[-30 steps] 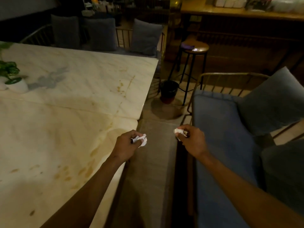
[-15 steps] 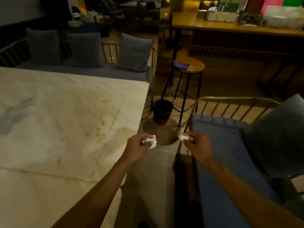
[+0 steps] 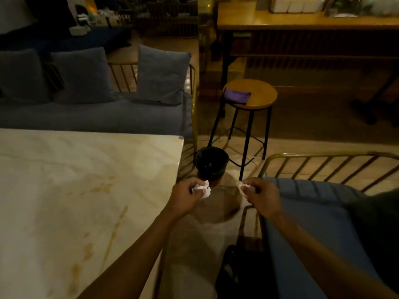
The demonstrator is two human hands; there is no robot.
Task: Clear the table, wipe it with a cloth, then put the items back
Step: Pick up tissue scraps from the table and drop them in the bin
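The pale marble table (image 3: 71, 190) fills the left, with brownish stains on its top. My left hand (image 3: 185, 197) is past the table's right edge, closed around a crumpled white paper ball (image 3: 204, 189). My right hand (image 3: 260, 196) is level with it, closed around a second crumpled white paper (image 3: 243, 186). Both hands hover over the floor, just short of a black waste bin (image 3: 211, 161) standing by the table's far right corner. A folded purple cloth (image 3: 237, 94) lies on a round wooden stool (image 3: 259, 98) behind the bin.
A grey-blue sofa (image 3: 90, 117) with cushions runs behind the table. A blue-cushioned bench (image 3: 313, 223) with a brass rail sits on the right. A wooden counter (image 3: 302, 22) with white containers stands at the back. A dark shoe (image 3: 228, 268) is on the floor below.
The view has swung forward and right: the potted plant has left the frame and the bin and stool have come nearer. Both hands still grip their paper balls, now close to the bin.
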